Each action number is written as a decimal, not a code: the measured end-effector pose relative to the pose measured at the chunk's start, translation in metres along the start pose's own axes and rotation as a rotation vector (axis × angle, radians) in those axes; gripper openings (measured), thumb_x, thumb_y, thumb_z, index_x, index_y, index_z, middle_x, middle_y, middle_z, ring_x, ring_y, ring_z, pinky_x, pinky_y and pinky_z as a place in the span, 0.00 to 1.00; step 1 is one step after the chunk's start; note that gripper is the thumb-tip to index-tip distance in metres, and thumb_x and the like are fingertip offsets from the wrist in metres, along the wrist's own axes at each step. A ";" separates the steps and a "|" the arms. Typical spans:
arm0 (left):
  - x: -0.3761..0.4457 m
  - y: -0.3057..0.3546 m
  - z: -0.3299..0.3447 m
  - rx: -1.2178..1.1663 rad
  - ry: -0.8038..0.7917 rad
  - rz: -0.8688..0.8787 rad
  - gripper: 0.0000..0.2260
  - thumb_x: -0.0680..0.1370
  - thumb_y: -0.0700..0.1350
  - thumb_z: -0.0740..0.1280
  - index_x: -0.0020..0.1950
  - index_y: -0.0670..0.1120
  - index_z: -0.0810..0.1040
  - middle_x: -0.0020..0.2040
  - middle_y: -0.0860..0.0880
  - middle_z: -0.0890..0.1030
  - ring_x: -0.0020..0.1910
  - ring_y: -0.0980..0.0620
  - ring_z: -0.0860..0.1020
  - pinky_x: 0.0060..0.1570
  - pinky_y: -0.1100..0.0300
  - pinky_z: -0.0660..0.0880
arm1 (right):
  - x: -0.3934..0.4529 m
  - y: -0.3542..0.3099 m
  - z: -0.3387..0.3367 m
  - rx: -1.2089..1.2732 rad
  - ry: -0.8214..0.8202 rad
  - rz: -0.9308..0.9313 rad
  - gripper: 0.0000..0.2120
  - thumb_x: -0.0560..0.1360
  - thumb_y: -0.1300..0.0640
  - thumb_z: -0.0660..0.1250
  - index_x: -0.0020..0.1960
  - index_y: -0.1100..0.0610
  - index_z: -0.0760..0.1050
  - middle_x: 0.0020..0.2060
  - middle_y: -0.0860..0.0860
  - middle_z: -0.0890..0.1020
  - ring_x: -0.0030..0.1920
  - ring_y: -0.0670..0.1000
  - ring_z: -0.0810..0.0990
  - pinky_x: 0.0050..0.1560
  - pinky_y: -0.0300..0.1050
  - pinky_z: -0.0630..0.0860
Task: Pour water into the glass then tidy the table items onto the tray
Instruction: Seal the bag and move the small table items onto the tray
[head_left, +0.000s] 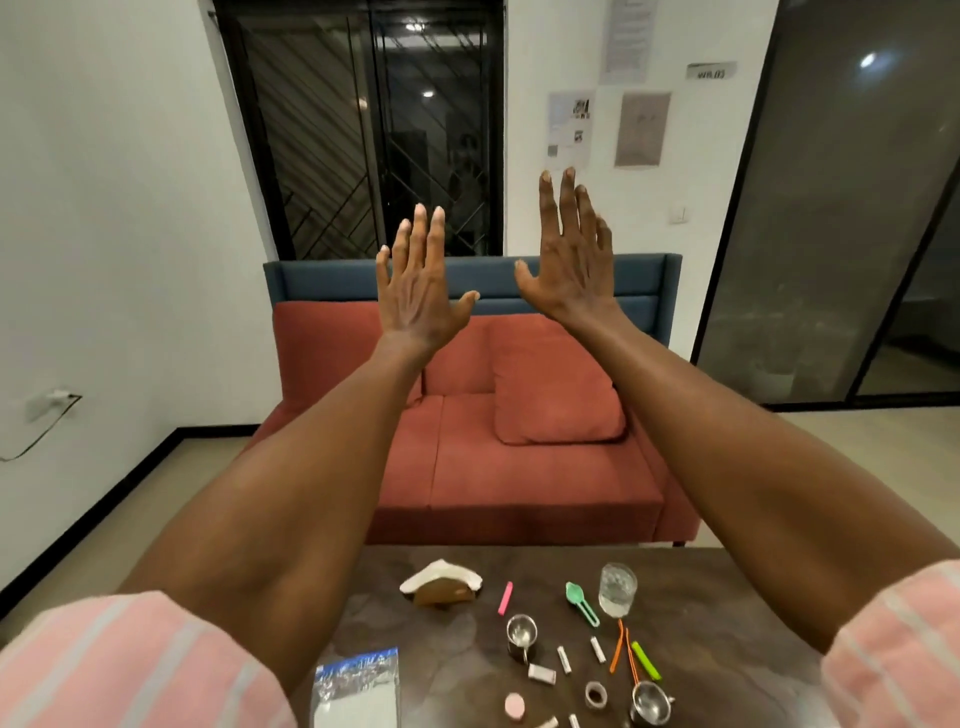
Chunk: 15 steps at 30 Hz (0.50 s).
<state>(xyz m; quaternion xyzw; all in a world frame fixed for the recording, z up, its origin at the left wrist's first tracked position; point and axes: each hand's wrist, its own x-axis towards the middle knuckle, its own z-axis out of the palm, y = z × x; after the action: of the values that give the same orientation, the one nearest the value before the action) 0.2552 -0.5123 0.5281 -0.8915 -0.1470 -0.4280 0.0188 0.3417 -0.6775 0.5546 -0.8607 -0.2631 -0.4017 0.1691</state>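
Both arms are stretched out in front of me, high above the table. My left hand (418, 283) and my right hand (569, 254) are raised with fingers straight and spread, backs toward me, holding nothing. On the dark table (727, 623) below stands a clear glass (617, 590) at the right. Near it lie a green spoon (581, 601), a pink stick (505, 597), a small metal cup (521, 635), a metal strainer (649, 701), orange and green sticks (631, 656) and several small white pieces. No tray or water vessel shows.
A napkin holder with white napkins (441, 584) stands at the table's far side. A plastic bag (357, 691) lies at the near left. Behind the table is a red sofa (519, 467) with a cushion, then a dark window and white walls.
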 end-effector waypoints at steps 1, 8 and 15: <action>-0.004 0.002 0.001 0.000 -0.005 -0.005 0.46 0.71 0.63 0.68 0.80 0.49 0.46 0.80 0.48 0.50 0.79 0.47 0.51 0.75 0.45 0.54 | -0.005 0.003 0.002 0.007 -0.013 0.002 0.47 0.72 0.45 0.65 0.81 0.54 0.42 0.80 0.57 0.46 0.80 0.58 0.50 0.76 0.55 0.57; -0.028 0.011 0.018 -0.010 -0.040 -0.047 0.44 0.71 0.64 0.66 0.79 0.48 0.49 0.80 0.48 0.53 0.78 0.46 0.54 0.74 0.45 0.56 | -0.039 0.017 0.018 0.052 -0.117 0.023 0.45 0.73 0.48 0.65 0.81 0.55 0.43 0.80 0.58 0.48 0.80 0.59 0.51 0.76 0.54 0.58; -0.062 0.010 0.054 -0.036 -0.151 -0.095 0.45 0.70 0.63 0.67 0.79 0.47 0.50 0.80 0.47 0.54 0.78 0.47 0.55 0.73 0.47 0.57 | -0.070 0.013 0.055 0.132 -0.266 0.096 0.44 0.73 0.51 0.64 0.81 0.55 0.43 0.80 0.57 0.50 0.79 0.58 0.53 0.76 0.56 0.58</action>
<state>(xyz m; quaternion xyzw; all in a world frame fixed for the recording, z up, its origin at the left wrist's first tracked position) 0.2618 -0.5286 0.4470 -0.9135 -0.1823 -0.3626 -0.0284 0.3448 -0.6823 0.4643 -0.9050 -0.2674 -0.2575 0.2079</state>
